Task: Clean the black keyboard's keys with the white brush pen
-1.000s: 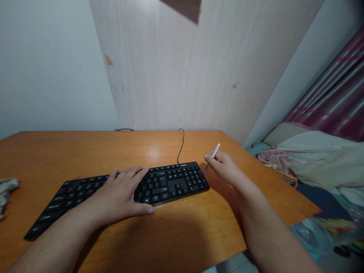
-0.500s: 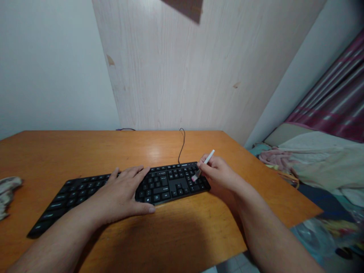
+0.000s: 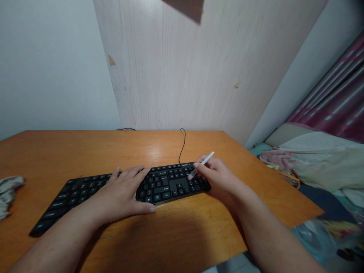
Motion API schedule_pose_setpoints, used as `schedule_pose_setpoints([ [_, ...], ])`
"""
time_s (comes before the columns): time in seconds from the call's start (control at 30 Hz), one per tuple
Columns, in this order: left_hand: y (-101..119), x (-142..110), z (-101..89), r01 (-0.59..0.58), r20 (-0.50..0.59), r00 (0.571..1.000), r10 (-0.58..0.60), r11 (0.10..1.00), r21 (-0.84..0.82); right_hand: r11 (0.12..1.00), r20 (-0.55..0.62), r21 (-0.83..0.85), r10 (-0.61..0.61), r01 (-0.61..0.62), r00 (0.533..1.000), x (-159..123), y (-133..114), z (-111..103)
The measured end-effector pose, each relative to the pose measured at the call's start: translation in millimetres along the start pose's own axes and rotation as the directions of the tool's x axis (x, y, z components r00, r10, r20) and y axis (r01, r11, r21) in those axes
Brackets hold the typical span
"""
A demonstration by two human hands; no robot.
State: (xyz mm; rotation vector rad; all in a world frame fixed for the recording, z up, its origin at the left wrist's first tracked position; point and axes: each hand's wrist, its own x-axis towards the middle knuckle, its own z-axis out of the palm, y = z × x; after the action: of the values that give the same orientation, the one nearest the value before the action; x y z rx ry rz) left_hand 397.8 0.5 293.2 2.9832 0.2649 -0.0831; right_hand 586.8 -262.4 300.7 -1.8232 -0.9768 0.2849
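Note:
A black keyboard lies at a slant on the wooden desk. My left hand rests flat across its middle, fingers spread toward the back edge and thumb stretched along the front edge, covering some keys. Over the keyboard's right end, my right hand is closed around a small brush with a white handle. The handle tilts up to the right, and the pinkish bristles touch the keys beside the number pad.
A thin black cable runs from the keyboard to the desk's back edge. A crumpled cloth lies at the far left of the desk. Bedding and a plastic container are beyond the right edge.
The brush tip has moved slightly left and up across the keys, with my right hand shifting along. My left hand stays in place on the keyboard.

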Motion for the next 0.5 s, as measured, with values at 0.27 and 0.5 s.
schedule_pose_setpoints([
  [0.27,-1.8,-1.1,1.5,-0.024,-0.036,0.999,0.024,1.0,-0.017,0.953,-0.362,-0.291,-0.027,-0.085,0.932,6.4,1.8,-22.7],
  [0.5,-1.5,-1.7,1.3,-0.022,-0.041,0.999,0.021,0.999,-0.029,0.992,-0.113,0.123,0.037,-0.023,0.993,4.8,4.7,9.7],
])
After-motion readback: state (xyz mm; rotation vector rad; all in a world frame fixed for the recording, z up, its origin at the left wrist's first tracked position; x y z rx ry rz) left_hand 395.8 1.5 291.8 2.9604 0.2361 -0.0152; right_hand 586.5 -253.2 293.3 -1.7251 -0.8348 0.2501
